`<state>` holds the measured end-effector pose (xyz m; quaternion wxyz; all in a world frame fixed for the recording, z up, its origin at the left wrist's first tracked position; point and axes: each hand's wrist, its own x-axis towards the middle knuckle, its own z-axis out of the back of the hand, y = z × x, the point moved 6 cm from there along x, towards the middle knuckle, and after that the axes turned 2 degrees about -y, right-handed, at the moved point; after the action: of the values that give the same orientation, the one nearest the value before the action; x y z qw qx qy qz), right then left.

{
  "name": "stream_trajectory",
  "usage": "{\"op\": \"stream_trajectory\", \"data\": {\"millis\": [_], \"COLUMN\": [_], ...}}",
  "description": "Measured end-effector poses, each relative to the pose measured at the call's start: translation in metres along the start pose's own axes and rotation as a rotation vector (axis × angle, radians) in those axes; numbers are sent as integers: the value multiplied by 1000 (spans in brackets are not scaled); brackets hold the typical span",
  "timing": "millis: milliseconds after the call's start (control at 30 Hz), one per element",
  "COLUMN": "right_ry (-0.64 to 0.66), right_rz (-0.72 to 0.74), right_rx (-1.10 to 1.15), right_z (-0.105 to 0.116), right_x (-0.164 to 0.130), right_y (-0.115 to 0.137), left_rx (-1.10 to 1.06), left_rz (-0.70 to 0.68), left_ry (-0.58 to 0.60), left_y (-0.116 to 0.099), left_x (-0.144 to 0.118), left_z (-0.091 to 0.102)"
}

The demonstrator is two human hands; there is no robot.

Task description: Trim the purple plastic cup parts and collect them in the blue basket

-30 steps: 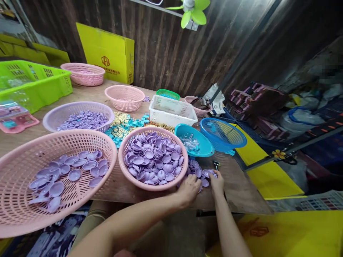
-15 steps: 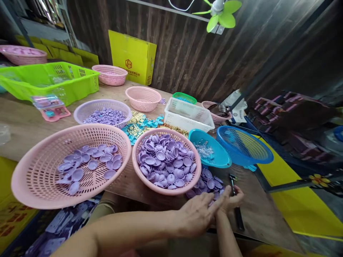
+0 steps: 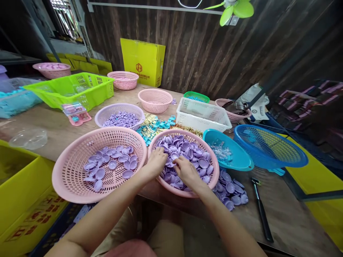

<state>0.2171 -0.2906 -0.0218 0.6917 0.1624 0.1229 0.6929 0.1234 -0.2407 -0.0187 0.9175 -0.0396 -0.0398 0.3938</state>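
Note:
A round pink basket in front of me is heaped with small, shallow, purple oval plastic pieces. My left hand is over its left side, fingers bent down among the pieces; whatever they grip is hidden. Opposite it, my right hand has its thumb and fingers drawn together at a purple piece between the two hands. To the left, a larger pink basket holds a thinner scatter of similar pieces. More of them lie in a pile on the table, right of the heaped basket.
A black-handled hammer lies at the right. Behind are a turquoise basin of clear parts, a blue strainer basket, a white crate and a lilac basket. A yellow carton stands at the lower left.
Both hands have moved left from beside the hammer and the loose pile into the heaped pink basket. The hammer now lies free on the table. The view has shifted left.

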Motion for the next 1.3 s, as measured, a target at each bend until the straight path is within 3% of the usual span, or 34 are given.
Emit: {"op": "stream_trajectory", "data": {"millis": [200, 333, 400, 567, 667, 767, 833, 933, 1033, 1133, 1200, 1300], "right_ry": [119, 156, 169, 180, 183, 183, 174, 124, -32, -215, -289, -324], "right_rz": [-29, -59, -64, -67, -80, -99, -103, -106, -64, 66, 144, 195], "right_rx": [-266, -307, -316, -333, -350, -362, -357, -310, -81, 94, 110, 127], "right_z": [-9, -13, -13, -14, -18, -21, -19, -8, 11, 25, 29, 32], "right_x": [18, 24, 26, 26, 26, 27, 27, 25, 16, -1, -12, -25], "right_y": [5, 6, 5, 5, 6, 7, 7, 6, 10, 22, 29, 36], "left_rx": [-48, -69, -102, -337, -598, -908, -1101, -1409, -1734, -1966, -2032, -2037], "left_rz": [50, 94, 122, 248, 265, 280, 341, 415, 401, 309, 267, 251], "left_ry": [-44, 11, -16, -225, -423, -497, -458, -309, -27, 244, 303, 297], "left_y": [5, 0, -1, 14, 26, 34, 37, 34, 15, -8, -16, -20], "left_x": [3, 7, 8, 0, -13, -26, -32, -38, -44, -52, -57, -62], "left_z": [1, -7, -6, 15, 34, 39, 34, 19, 5, 1, 2, 2]}}
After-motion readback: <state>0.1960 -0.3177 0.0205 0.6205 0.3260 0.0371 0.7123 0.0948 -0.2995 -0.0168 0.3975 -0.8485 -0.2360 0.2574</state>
